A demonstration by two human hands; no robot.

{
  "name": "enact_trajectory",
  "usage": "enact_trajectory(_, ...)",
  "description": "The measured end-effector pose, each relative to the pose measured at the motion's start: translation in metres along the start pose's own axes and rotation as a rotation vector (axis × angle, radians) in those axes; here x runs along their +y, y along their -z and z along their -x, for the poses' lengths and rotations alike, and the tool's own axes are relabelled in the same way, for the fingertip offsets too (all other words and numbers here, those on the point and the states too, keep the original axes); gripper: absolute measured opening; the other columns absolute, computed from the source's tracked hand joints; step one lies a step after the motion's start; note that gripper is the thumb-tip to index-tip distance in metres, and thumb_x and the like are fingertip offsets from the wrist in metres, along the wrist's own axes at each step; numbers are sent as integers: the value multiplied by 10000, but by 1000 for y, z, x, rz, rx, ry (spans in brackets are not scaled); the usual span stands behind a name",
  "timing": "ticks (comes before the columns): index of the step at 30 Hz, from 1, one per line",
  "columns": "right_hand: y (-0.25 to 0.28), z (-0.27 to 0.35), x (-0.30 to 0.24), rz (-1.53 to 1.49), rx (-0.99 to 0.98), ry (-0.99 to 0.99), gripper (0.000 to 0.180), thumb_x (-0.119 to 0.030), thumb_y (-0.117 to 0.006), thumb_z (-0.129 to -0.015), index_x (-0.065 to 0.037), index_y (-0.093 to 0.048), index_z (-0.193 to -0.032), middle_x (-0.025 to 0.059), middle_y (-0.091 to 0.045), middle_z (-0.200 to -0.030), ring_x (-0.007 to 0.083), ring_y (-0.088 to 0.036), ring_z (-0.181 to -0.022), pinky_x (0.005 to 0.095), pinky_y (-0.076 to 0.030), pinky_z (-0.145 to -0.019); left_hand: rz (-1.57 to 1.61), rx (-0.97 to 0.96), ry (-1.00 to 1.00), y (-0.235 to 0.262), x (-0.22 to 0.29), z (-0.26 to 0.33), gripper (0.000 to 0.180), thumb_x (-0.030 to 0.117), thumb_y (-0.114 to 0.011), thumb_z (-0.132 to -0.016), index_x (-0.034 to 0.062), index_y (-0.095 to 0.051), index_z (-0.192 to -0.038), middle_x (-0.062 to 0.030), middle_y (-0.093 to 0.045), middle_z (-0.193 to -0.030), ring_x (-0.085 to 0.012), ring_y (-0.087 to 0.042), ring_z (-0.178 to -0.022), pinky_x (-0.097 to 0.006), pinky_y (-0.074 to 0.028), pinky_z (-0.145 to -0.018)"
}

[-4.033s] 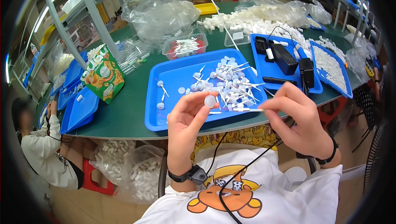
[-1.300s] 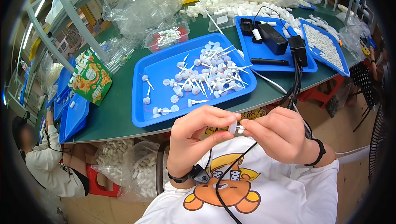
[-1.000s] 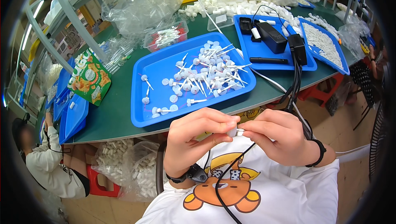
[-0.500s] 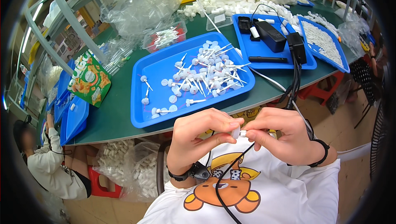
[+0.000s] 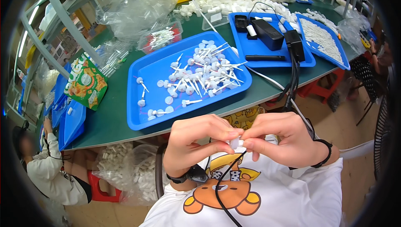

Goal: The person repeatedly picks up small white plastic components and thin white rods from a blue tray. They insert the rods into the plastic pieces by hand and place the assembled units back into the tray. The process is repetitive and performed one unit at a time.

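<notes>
Just past the table's near edge, my left hand point(image 5: 197, 140) and my right hand point(image 5: 277, 135) meet in front of my shirt. Both pinch a small white plastic piece point(image 5: 236, 144) between thumbs and fingers. My left fingertips grip its disc-like side, and my right fingertips press on the narrower side. Much of the piece is hidden by the fingers. Beyond my hands sits a blue tray point(image 5: 144, 66) with a heap of white sticks with translucent round discs point(image 5: 204, 70) in it.
A second blue tray point(image 5: 257, 63) holds black devices and cables point(image 5: 267, 35). Right of it, another tray point(image 5: 343, 62) carries thin white pieces. White cylinders point(image 5: 246, 1) are heaped at the back. A green snack bag point(image 5: 87, 83) stands at left; a co-worker point(image 5: 46, 164) sits beyond.
My fingertips have come closer together around the white piece, and its disc, plainly seen before, is now mostly covered. The surroundings have shifted slightly left in view.
</notes>
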State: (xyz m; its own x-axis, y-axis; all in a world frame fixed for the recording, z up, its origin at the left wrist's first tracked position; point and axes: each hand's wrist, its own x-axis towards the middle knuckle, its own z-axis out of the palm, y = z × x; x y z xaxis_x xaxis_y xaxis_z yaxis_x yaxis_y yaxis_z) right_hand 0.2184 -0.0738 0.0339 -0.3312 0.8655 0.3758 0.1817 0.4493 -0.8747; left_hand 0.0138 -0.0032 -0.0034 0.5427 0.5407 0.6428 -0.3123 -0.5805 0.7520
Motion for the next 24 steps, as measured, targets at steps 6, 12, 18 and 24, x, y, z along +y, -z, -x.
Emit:
enact_trajectory(6,-3,-4,8,59,60,-8,99,-62,-628,-871,21,-669,-908,81,-609,-741,148,-597,-595,262,-459,-533,-43,99,35,-4,-2,4,290,-77,-734,-702,-58,-651,-980,-183,-678,-972,-246,-657,-915,-305,-520,-765)
enact_trajectory(12,26,-8,2,382,-92,48,226,-120,-659,-853,8,-632,-1037,116,-621,-896,217,-615,-792,309,-488,-693,-55,242,218,-3,7,5,290,-69,-734,-697,-58,-629,-968,-156,-661,-953,-205,-625,-902,-304,-474,-827)
enact_trajectory(18,122,-24,1,565,231,-204,227,-200,-646,-858,14,-685,-925,77,-684,-847,133,-619,-776,280,-480,-723,-27,360,242,13,8,11,290,-83,-659,-746,-54,-611,-1031,-118,-609,-997,-182,-602,-901,-303,-469,-844)
enact_trajectory(24,285,-18,107,1387,657,-487,102,-36,-604,-757,10,-668,-822,196,-674,-856,322,-663,-833,406,-513,-733,106,353,234,15,7,10,200,-27,-599,-844,-43,-597,-1044,-104,-589,-1028,-167,-597,-948,-306,-507,-832)
